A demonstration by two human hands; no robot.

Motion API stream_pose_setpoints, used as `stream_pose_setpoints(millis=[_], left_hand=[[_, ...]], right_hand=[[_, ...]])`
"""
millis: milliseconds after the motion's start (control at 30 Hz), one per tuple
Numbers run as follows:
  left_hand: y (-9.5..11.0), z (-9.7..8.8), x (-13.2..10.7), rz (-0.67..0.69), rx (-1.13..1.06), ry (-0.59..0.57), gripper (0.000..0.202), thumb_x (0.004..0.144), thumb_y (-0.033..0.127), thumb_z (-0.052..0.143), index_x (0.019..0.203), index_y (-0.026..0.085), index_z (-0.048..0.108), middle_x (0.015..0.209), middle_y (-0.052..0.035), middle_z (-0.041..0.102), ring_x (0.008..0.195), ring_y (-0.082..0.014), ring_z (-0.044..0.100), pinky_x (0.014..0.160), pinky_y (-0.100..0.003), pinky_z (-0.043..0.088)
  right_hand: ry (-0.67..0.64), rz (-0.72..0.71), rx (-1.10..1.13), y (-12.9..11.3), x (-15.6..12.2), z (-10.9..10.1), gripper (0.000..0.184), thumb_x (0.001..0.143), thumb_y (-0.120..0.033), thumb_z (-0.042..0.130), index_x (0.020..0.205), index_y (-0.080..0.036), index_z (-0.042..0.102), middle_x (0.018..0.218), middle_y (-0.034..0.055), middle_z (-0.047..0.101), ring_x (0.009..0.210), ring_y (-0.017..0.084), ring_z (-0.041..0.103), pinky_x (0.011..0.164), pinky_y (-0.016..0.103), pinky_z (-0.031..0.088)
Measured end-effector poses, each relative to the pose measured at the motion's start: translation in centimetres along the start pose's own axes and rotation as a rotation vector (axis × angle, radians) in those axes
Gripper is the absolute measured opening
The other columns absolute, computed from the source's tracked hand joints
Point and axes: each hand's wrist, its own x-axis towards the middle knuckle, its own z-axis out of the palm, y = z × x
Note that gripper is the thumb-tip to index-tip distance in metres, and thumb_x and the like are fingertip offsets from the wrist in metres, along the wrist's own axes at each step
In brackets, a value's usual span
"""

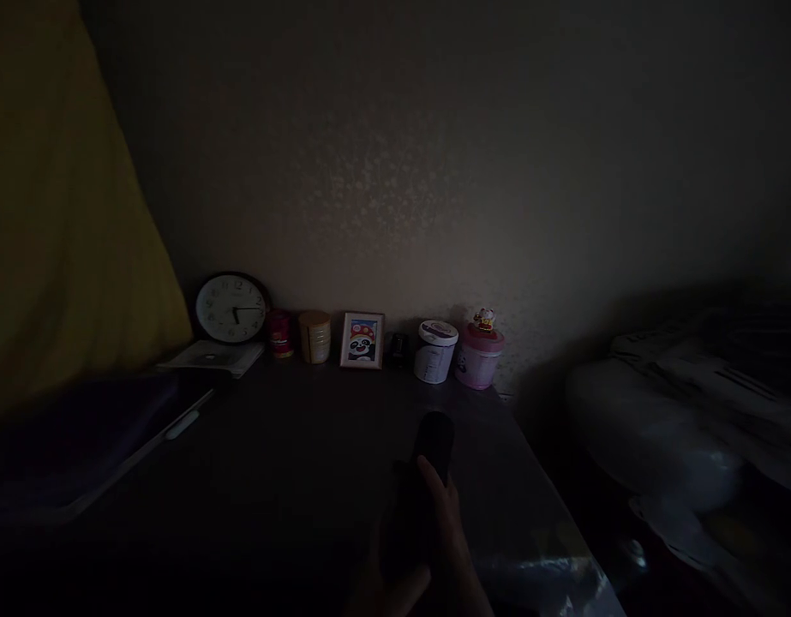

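Note:
A black, elongated object with a rounded top end (436, 435) rises from the bottom middle of the head view, above the dark tabletop (292, 463). My right hand (452, 523) is closed along its right side, the thumb lying up against it. Lower down, my left hand (403, 593) is closed at the lower part of the same dark shape, its fingers only partly showing. Deep shadow hides what kind of thing it is and most of my left hand.
Along the wall stand a round clock (233, 308), a red can (280, 334), a tan canister (314, 337), a framed panda picture (362, 341), a white tub (436, 353) and a pink tub (478, 358) topped by a figurine (484, 320). A yellow curtain (61, 214) hangs left.

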Motion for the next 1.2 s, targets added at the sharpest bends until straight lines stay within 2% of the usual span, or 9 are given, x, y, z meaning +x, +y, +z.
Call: stream_pose_setpoints(millis=[167,367,500,667,767,833,933,1067,1200], left_hand=[[0.8,0.1,1.7,0.075,0.075,0.034,0.044,0.085,0.041,0.043,0.124,0.022,0.040,0.128,-0.0077,0.044,0.110,-0.0196,0.048,0.092,-0.044,0.040],[0.8,-0.5,2.0,0.118,0.272,0.068,0.055,0.081,0.043,0.049,0.130,0.023,0.034,0.138,-0.0085,0.035,0.125,-0.0249,0.034,0.103,-0.051,0.024],[0.7,-1.1,2.5,0.103,0.407,0.100,0.068,0.078,0.032,0.050,0.138,0.025,0.018,0.146,-0.0059,0.020,0.133,-0.0256,0.017,0.107,-0.040,0.018],[0.6,-1.0,3.1,0.072,0.504,0.030,0.067,0.078,0.024,0.044,0.138,0.028,0.014,0.142,-0.0047,0.029,0.126,-0.0212,0.034,0.100,-0.031,0.031],[0.7,-0.9,3.4,0.053,0.554,-0.007,0.067,0.078,0.020,0.043,0.138,0.027,0.015,0.137,-0.0087,0.039,0.118,-0.0215,0.044,0.096,-0.033,0.035],[0.8,-0.8,3.4,0.044,0.593,-0.025,0.069,0.078,0.019,0.042,0.139,0.026,0.011,0.133,-0.0103,0.043,0.112,-0.0210,0.050,0.093,-0.033,0.038],[0.8,-0.8,3.4,0.013,0.638,-0.049,0.070,0.078,0.018,0.042,0.139,0.025,0.010,0.132,-0.0104,0.044,0.109,-0.0196,0.052,0.089,-0.031,0.040],[0.6,-0.7,3.3,0.005,0.663,-0.048,0.072,0.078,0.017,0.044,0.139,0.026,0.007,0.135,-0.0112,0.040,0.116,-0.0210,0.046,0.092,-0.033,0.038],[0.4,-0.6,3.4,0.014,0.648,-0.053,0.071,0.079,0.019,0.044,0.139,0.029,0.007,0.133,-0.0111,0.042,0.117,-0.0207,0.045,0.090,-0.033,0.039]], right_hand=[[-0.006,-0.050,-0.022,0.5,0.9,-0.1,0.062,0.061,-0.056,0.063,0.106,-0.013,0.058,0.096,0.0086,0.066,0.090,0.026,0.061,0.069,0.031,0.051],[-0.005,-0.192,-0.172,1.0,2.1,-0.5,0.070,0.063,-0.053,0.063,0.121,-0.017,0.046,0.105,0.0076,0.062,0.098,0.025,0.058,0.078,0.032,0.047],[0.105,-0.365,-0.389,2.1,3.4,-1.0,0.067,0.059,-0.052,0.067,0.116,-0.019,0.053,0.108,0.0107,0.059,0.105,0.028,0.052,0.084,0.035,0.042],[0.082,-0.544,-0.612,3.6,4.3,-1.4,0.051,0.072,-0.049,0.055,0.116,-0.023,0.056,0.119,0.0099,0.049,0.103,0.026,0.052,0.086,0.036,0.041],[-0.087,-0.644,-0.659,3.4,4.1,-1.6,0.032,0.081,-0.042,0.045,0.103,-0.028,0.063,0.118,0.0037,0.050,0.098,0.019,0.055,0.084,0.030,0.043],[-0.194,-0.679,-0.649,3.0,3.9,-1.9,0.028,0.084,-0.039,0.042,0.097,-0.028,0.065,0.112,0.0025,0.053,0.094,0.016,0.056,0.082,0.028,0.044],[-0.255,-0.730,-0.601,2.5,3.9,-2.3,0.025,0.083,-0.037,0.045,0.094,-0.026,0.065,0.109,0.0039,0.055,0.094,0.017,0.056,0.084,0.029,0.043],[-0.274,-0.703,-0.459,2.4,3.9,-3.1,0.021,0.080,-0.038,0.050,0.082,-0.022,0.063,0.099,0.0047,0.059,0.094,0.019,0.054,0.084,0.029,0.041],[-0.280,-0.494,-0.339,1.9,3.1,-4.2,0.025,0.079,-0.043,0.052,0.087,-0.021,0.061,0.082,0.0017,0.061,0.081,0.017,0.055,0.074,0.026,0.042]])
